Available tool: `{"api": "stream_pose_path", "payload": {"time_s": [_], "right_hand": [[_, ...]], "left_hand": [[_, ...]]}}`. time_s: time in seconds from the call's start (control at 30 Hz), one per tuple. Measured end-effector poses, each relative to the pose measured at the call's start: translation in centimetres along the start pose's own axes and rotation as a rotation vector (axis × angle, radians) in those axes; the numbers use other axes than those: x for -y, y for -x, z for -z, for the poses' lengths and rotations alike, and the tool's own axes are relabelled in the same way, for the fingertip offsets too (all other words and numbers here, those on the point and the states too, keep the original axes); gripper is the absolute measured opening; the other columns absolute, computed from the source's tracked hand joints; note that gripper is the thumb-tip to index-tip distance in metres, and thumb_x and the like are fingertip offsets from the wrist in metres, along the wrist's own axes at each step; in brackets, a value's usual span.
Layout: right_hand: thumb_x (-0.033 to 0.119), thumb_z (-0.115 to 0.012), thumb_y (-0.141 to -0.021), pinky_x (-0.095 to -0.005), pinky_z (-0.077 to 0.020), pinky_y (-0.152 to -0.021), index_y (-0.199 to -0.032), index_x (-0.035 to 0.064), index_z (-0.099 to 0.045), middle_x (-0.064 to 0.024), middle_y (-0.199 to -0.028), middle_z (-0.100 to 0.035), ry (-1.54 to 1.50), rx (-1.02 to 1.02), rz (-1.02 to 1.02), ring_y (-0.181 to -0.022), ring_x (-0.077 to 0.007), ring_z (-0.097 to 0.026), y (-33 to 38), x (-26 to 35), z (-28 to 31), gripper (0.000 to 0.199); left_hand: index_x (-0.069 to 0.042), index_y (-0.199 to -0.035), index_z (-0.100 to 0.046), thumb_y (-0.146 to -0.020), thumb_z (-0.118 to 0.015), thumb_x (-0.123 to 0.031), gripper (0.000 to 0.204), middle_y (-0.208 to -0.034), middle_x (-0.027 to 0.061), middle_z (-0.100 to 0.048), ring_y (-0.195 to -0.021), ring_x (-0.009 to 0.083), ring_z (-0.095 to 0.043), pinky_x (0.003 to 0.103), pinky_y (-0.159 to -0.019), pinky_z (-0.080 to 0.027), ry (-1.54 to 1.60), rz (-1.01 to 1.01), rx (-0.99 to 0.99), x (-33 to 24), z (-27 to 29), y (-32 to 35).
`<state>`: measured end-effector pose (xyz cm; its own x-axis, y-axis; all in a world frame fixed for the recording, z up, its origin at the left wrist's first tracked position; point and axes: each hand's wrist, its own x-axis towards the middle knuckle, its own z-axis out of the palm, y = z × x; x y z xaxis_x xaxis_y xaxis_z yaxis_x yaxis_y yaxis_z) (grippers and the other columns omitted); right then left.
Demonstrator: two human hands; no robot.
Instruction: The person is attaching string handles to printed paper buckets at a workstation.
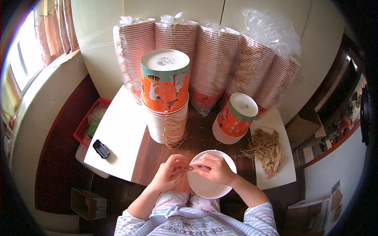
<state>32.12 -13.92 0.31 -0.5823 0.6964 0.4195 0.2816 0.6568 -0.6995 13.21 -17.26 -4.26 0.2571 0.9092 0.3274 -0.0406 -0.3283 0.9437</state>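
My left hand (174, 171) and my right hand (215, 169) meet with fingertips pinched together in front of me. Between them is a small gold-coloured piece (191, 168), too small to name. Under my right hand stands a white paper bucket (212, 190), its mouth facing up; the right hand covers part of its inside. A short bit of cord shows at the bucket's far rim. Beyond my left hand, a stack of paper buckets (165, 88), orange and green on top, stands upside down with loops of tan cord (173, 129) hanging down its side.
A shorter inverted bucket stack (236, 118) stands to the right, beside a tangled heap of tan cords (267, 151). Tall bagged bucket stacks (214, 59) line the back. At left are a small black tray-like object (101, 149) and a red basket (80, 131) beyond the table edge.
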Motion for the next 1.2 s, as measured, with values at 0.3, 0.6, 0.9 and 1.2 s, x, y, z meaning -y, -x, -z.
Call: {"api": "stream_pose_path", "payload": {"time_s": [0.3, 0.6, 0.9, 1.2], "right_hand": [[0.007, -0.067, -0.071, -0.03, -0.0487, -0.058, -0.08, 0.007, -0.064, -0.0052, -0.074, -0.06, 0.052, -0.054, 0.11, -0.067, -0.0199, -0.06, 0.0, -1.2, -0.8, 0.009], [0.006, -0.067, -0.071, -0.0274, -0.0478, -0.057, -0.078, 0.0053, -0.064, -0.0056, -0.074, -0.062, -0.016, -0.061, 0.013, -0.067, -0.0178, -0.06, 0.0, -1.1, -0.7, 0.008], [0.005, -0.064, -0.075, -0.0252, -0.0483, -0.059, -0.081, 0.0024, -0.063, -0.008, -0.075, -0.064, -0.056, 0.023, -0.221, -0.067, -0.015, -0.062, 0.9, -1.5, -0.7, 0.006], [0.006, -0.063, -0.076, -0.0246, -0.0484, -0.059, -0.081, 0.002, -0.063, -0.0072, -0.073, -0.063, -0.139, -0.003, -0.254, -0.067, -0.0137, -0.061, 1.1, -1.2, -0.3, 0.006]], "left_hand": [[0.0, -0.108, -0.041, -0.081, -0.056, 0.003, 0.032, -0.095, 0.0113, -0.059, -0.086, 0.0111, -0.058, 0.021, -0.071, -0.047, 0.061, 0.066, -0.028, 0.1, -0.1, -0.1], [-0.002, -0.079, -0.058, -0.069, -0.065, -0.006, 0.013, -0.081, 0.0105, -0.054, -0.076, 0.0286, -0.05, 0.035, -0.064, -0.043, -0.492, -0.111, 0.005, -0.4, -0.1, -0.7], [-0.001, -0.079, -0.058, -0.074, -0.064, -0.006, 0.01, -0.078, 0.0075, -0.055, -0.07, 0.0178, -0.052, 0.028, -0.061, -0.043, -0.314, -0.006, -0.11, -0.2, -0.1, -0.7], [0.001, -0.093, -0.049, -0.082, -0.058, -0.006, 0.016, -0.085, 0.006, -0.06, -0.084, 0.0107, -0.058, 0.022, -0.072, -0.045, 0.315, 0.216, -0.003, 0.8, 0.4, 0.3]]}}
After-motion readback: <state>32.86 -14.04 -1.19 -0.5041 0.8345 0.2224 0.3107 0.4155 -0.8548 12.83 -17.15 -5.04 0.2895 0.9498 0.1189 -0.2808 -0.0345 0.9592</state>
